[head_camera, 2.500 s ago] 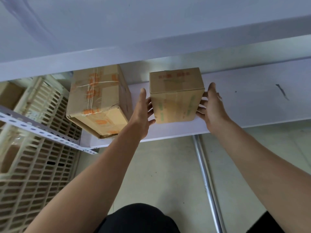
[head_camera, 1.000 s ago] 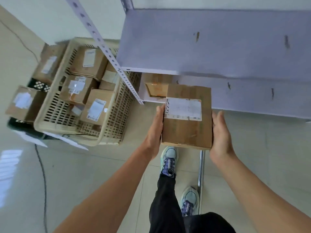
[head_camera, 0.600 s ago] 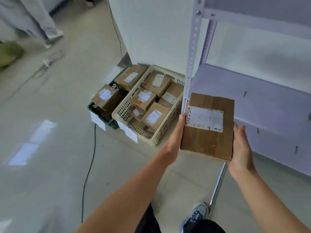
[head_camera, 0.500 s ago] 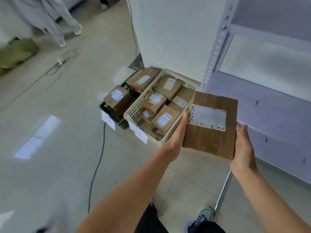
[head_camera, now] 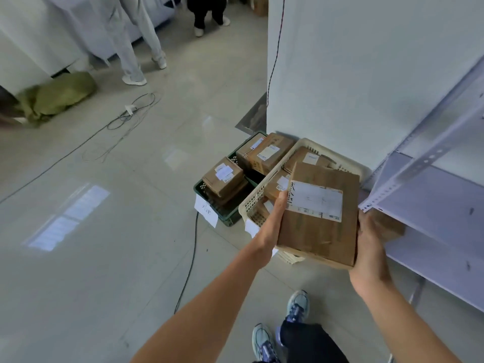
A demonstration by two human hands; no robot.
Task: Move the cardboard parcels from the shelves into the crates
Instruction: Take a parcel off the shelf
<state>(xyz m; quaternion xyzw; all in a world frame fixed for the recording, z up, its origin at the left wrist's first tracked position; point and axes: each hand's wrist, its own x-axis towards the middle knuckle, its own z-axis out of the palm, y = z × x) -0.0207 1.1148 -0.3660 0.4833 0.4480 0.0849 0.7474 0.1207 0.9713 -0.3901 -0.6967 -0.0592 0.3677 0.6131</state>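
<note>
- One parcel (head_camera: 318, 218) is in transit: it is held flat in the air, label up, above the near end of the cream crate (head_camera: 250, 205) and just beside the corner post of the shelves (head_camera: 432, 205). It is not yet set down.
- The left hand (head_camera: 273, 224) grips the parcel's left edge with the thumb lying along the side. The right hand (head_camera: 369, 244) grips the right edge. The fingers of both hands go under the box and are hidden, so the parcel is clamped between the two hands.
- Done so far, judging by how things lie: the cream crate already holds several labelled boxes (head_camera: 306, 157), and the green crate (head_camera: 226, 216) touching its left side holds more, stacked above its rim (head_camera: 222, 175). A good part of the moving looks finished.
- The step in hand is the lowering. The parcel needs to come down onto the boxes in the cream crate, or go across to the green one. Which one is meant cannot be told.
- Left to do: a brown cardboard corner (head_camera: 390, 226) shows just behind the right hand, under the shelf board. It looks like at least one more parcel waiting on a lower shelf.
- The shelf boards in view to the right show no other boxes, but the upper and far parts of the shelves are out of frame, so the full remainder cannot be told.
- Both crates look near full, so room for later parcels may get tight.
</note>
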